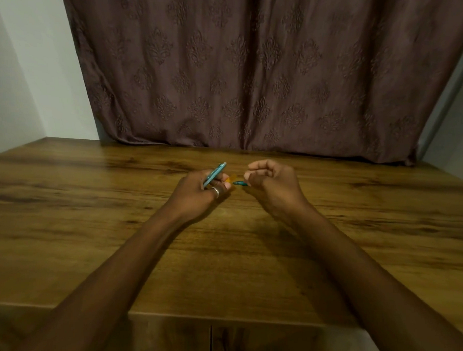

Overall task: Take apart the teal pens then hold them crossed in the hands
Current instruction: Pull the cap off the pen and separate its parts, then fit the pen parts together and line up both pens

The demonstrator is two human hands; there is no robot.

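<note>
Separation is under way. Above the surface, the left hand is holding a teal pen with its fingers curled round it. The right hand is pinching a short teal part. Crossing is still pending.

Both forearms bare, as far as I can see. On the left hand, one broad, plain silvery ring; the right hand bare.
</note>
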